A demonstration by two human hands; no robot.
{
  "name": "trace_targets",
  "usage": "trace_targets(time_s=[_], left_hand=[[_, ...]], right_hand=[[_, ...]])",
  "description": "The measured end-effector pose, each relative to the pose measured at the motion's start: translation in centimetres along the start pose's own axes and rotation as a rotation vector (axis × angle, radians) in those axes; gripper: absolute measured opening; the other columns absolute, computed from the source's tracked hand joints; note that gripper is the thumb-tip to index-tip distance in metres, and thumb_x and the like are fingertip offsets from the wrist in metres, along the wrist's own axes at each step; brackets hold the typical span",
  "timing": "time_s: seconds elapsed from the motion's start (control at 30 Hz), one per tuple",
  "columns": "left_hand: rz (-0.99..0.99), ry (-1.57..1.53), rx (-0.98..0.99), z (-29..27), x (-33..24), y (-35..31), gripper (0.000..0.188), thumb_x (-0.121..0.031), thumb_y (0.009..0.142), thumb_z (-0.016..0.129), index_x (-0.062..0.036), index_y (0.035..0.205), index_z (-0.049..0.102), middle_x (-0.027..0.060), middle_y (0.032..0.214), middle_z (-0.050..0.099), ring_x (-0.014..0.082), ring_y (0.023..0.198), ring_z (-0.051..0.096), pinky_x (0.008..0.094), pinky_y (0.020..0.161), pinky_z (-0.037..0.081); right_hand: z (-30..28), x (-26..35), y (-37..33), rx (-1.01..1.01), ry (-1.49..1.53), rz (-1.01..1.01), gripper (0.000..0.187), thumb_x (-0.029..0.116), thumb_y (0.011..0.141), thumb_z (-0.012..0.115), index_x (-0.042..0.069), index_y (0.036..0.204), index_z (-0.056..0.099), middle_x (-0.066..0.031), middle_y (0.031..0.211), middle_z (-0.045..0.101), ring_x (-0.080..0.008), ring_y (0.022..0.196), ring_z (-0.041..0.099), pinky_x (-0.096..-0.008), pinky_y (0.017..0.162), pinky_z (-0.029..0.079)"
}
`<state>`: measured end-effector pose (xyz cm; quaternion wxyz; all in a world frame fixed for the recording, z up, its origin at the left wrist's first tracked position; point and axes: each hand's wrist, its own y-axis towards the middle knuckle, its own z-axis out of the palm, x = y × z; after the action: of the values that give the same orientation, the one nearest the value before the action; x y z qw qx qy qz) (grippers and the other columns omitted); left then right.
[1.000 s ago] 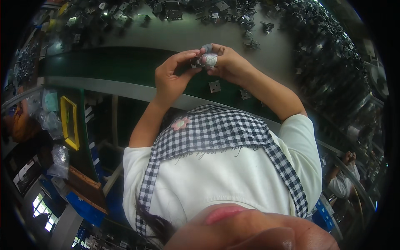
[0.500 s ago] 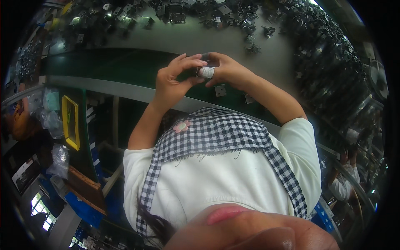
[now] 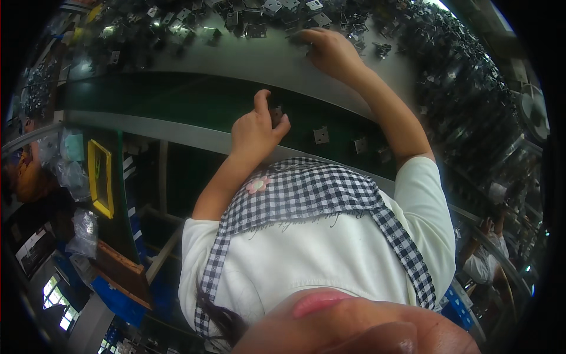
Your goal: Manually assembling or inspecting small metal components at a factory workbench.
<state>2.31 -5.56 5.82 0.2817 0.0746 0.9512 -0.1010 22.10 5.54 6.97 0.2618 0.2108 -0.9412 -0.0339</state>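
My left hand [image 3: 253, 131] is over the green belt [image 3: 177, 94], its thumb and index finger spread apart. A small metal bracket [image 3: 276, 114] shows in the gap between them and looks let go on the belt. Farther off, my right hand [image 3: 337, 54] stretches over the grey metal surface [image 3: 247, 62], close to the heap of loose metal brackets [image 3: 254, 29]. Its fingertips are blurred, so whether they hold a piece is unclear. To the right of my left hand, a square metal bracket [image 3: 321, 135] and another bracket [image 3: 360, 145] lie on the belt.
A grey rail [image 3: 147, 121] edges the belt on my side. More metal parts [image 3: 471, 112] are heaped at the right. Left of me are a yellow frame [image 3: 101, 179], plastic bags [image 3: 85, 232] and a blue bin [image 3: 121, 299]. Another person [image 3: 488, 256] is at the far right.
My hands were together over the belt around a small piece. They have parted: the right moved away to the heap, the left opened. The brackets on the belt shifted slightly right.
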Motion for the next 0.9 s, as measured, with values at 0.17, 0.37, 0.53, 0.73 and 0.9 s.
trace_targets(time_s=[0.17,0.37,0.53,0.73,0.9], left_hand=[[0.066,0.23,0.245,0.1,0.1,0.9,0.049,-0.04,0.082,0.059,-0.0043,0.113,0.046,0.0175,0.071,0.064,0.0339,0.069,0.065,0.0398,0.06,0.051],[0.177,-0.071,-0.102,-1.1,1.2,0.1,0.023,-0.026,0.082,0.063,-0.0054,0.093,0.06,0.009,0.075,0.064,0.0231,0.063,0.063,0.033,0.054,0.049],[0.44,-0.693,-0.193,-2.4,-1.8,2.0,0.022,-0.013,0.077,0.07,-0.0026,0.095,0.064,0.0083,0.087,0.062,0.0162,0.073,0.06,0.0255,0.067,0.049],[0.657,-0.788,0.002,-3.9,-1.3,2.0,0.029,-0.016,0.076,0.072,-0.0012,0.099,0.064,0.0089,0.098,0.062,0.0183,0.091,0.059,0.0298,0.081,0.048],[0.049,-1.212,0.089,-3.0,0.8,1.0,0.028,-0.01,0.08,0.068,0.0014,0.105,0.06,0.0073,0.093,0.064,0.0142,0.086,0.061,0.0256,0.074,0.05]], right_hand=[[1.1,-2.2,2.9,0.006,-0.494,-0.216,0.024,0.009,0.072,0.06,0.019,0.092,0.067,-0.0071,0.099,0.053,-0.0241,0.097,0.054,-0.0351,0.081,0.046],[-0.8,-2.4,-1.7,-0.223,-0.271,-0.252,0.018,0.008,0.07,0.06,0.018,0.083,0.068,-0.0017,0.093,0.059,-0.0255,0.098,0.053,-0.0369,0.082,0.043],[-2.8,0.9,-4.6,0.311,0.899,0.309,0.019,0.009,0.073,0.071,0.006,0.092,0.067,-0.0016,0.086,0.066,-0.0134,0.082,0.06,-0.0273,0.078,0.046],[-1.9,3.5,-5.9,0.477,1.192,0.406,0.026,0.009,0.076,0.071,-0.001,0.099,0.063,-0.0046,0.09,0.066,-0.009,0.081,0.059,-0.0247,0.075,0.047],[-2.3,4.8,-5.2,-0.067,0.224,-0.435,0.026,0.007,0.071,0.067,0.012,0.096,0.063,-0.0073,0.097,0.058,-0.0236,0.084,0.059,-0.0329,0.068,0.05]])
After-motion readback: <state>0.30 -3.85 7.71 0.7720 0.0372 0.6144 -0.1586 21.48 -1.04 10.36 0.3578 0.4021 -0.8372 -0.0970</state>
